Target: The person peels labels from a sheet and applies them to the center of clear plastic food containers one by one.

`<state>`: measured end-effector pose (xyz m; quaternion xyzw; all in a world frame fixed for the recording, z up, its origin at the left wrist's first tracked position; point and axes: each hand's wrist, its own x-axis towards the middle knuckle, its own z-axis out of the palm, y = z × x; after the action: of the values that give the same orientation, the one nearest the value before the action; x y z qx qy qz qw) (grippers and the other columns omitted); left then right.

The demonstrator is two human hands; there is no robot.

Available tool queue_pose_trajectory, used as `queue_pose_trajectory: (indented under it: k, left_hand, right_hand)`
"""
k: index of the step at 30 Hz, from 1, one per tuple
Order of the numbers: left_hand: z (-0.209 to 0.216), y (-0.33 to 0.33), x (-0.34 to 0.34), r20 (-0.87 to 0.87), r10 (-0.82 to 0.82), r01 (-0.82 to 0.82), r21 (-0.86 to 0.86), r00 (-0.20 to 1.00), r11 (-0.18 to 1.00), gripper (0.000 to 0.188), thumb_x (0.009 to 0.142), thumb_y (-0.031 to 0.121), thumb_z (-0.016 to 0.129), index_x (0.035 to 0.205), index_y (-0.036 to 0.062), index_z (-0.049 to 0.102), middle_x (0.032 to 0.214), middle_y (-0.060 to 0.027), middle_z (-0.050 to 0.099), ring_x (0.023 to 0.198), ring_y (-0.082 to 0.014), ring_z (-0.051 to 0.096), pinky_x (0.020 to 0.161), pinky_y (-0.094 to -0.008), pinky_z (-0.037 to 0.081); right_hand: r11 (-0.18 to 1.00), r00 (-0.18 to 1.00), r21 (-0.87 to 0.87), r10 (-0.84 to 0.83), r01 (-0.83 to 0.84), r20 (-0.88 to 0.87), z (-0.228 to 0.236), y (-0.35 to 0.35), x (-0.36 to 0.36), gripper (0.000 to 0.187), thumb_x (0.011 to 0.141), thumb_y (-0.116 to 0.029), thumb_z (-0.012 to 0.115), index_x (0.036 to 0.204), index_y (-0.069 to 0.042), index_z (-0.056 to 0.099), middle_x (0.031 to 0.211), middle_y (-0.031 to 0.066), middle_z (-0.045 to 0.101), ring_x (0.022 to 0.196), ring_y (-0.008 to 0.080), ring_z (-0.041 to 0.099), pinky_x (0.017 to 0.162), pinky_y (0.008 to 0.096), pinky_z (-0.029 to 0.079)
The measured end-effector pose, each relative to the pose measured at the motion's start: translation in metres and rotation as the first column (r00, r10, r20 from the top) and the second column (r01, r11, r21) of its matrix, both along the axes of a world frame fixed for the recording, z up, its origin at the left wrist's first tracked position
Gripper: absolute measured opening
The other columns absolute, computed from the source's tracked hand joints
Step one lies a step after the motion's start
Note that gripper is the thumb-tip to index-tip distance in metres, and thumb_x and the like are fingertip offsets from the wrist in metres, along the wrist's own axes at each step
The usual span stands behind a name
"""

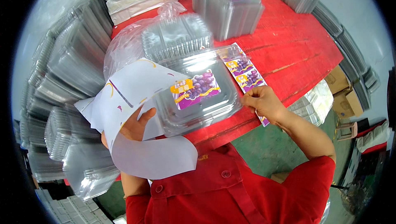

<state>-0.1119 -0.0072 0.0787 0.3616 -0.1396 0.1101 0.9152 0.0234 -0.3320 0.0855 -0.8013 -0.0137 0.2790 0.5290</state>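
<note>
A clear plastic clamshell box (220, 106) lies before me at the table's near edge, with a purple and orange grape label (196, 89) on its lid. My left hand (136, 125), partly covered by paper, is closed on curling white paper sheets (154, 158) with faint coloured marks. Those sheets overlap the box's left side. My right hand (264, 103) has its fingers pinched at the edge of a strip of grape labels (241, 66). This strip runs along the box's right side and past the table edge.
Behind the box stand a pile of clear trays (176, 36) and a tall stack of clear boxes (231, 15) with a label on top. More clear containers (76, 52) crowd the left side. The red table (297, 50) extends right; cardboard boxes (344, 96) stand beyond it.
</note>
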Motion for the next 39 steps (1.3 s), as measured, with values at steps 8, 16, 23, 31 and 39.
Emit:
queue_pose_trajectory:
  k: [8, 16, 23, 31, 39]
  left_hand:
    - [0.026, -0.025, 0.002, -0.372, 0.299, -0.311, 0.028, 0.879, 0.950, 0.037, 0.094, 0.039, 0.041, 0.071, 0.0200, 0.062, 0.146, -0.0334, 0.010, 0.139, -0.0426, -0.003, 0.104, -0.0615, 0.026]
    - [-0.004, -0.004, 0.002, -0.004, -0.007, 0.007, 0.056, 1.000, 0.998, 0.036, 0.094, 0.040, 0.041, 0.071, 0.0215, 0.061, 0.147, -0.0327, 0.007, 0.140, -0.0415, -0.004, 0.103, -0.0617, 0.026]
    - [-0.009, 0.000, 0.008, 0.006, -0.028, 0.027, 0.057, 1.000, 0.998, 0.036, 0.094, 0.040, 0.041, 0.070, 0.0218, 0.060, 0.148, -0.0312, 0.007, 0.140, -0.0421, -0.002, 0.103, -0.0606, 0.027]
    - [-0.002, -0.010, 0.006, -0.129, 0.104, -0.095, 0.078, 0.986, 0.992, 0.040, 0.093, 0.047, 0.035, 0.066, 0.0263, 0.057, 0.148, -0.0279, 0.013, 0.139, -0.0427, 0.006, 0.103, -0.0646, 0.019]
    - [0.021, -0.037, 0.016, -0.463, 0.376, -0.356, 0.134, 0.803, 0.925, 0.037, 0.093, 0.046, 0.034, 0.077, 0.0262, 0.061, 0.147, -0.0284, 0.017, 0.140, -0.0410, 0.008, 0.104, -0.0628, 0.022]
  right_hand:
    - [0.986, 0.963, -0.151, 0.106, -0.069, 0.249, -0.014, -0.004, 0.006, 0.017, 0.076, -0.013, 0.065, 0.075, 0.003, 0.066, 0.063, 0.0063, 0.062, 0.057, 0.0097, 0.054, 0.055, 0.0275, 0.045]
    - [0.922, 0.900, -0.351, 0.284, -0.162, 0.331, -0.001, 0.005, 0.011, 0.021, 0.072, -0.015, 0.066, 0.078, 0.004, 0.067, 0.072, 0.0194, 0.065, 0.064, 0.0224, 0.063, 0.061, 0.0339, 0.048]
    - [0.951, 0.955, -0.242, 0.240, -0.194, 0.174, 0.008, 0.008, 0.010, 0.017, 0.078, -0.009, 0.063, 0.079, 0.008, 0.063, 0.065, 0.0083, 0.061, 0.054, 0.0119, 0.056, 0.050, 0.0280, 0.046]
    - [0.971, 0.992, -0.222, 0.105, -0.088, 0.066, 0.012, 0.008, 0.007, 0.014, 0.079, -0.010, 0.064, 0.080, 0.003, 0.065, 0.064, 0.0068, 0.060, 0.051, 0.0089, 0.056, 0.039, 0.0227, 0.037]
    - [0.972, 0.988, -0.185, 0.153, -0.146, 0.022, 0.009, 0.009, 0.013, 0.020, 0.078, -0.014, 0.062, 0.078, 0.006, 0.066, 0.063, 0.0102, 0.061, 0.052, 0.0136, 0.058, 0.048, 0.0284, 0.045]
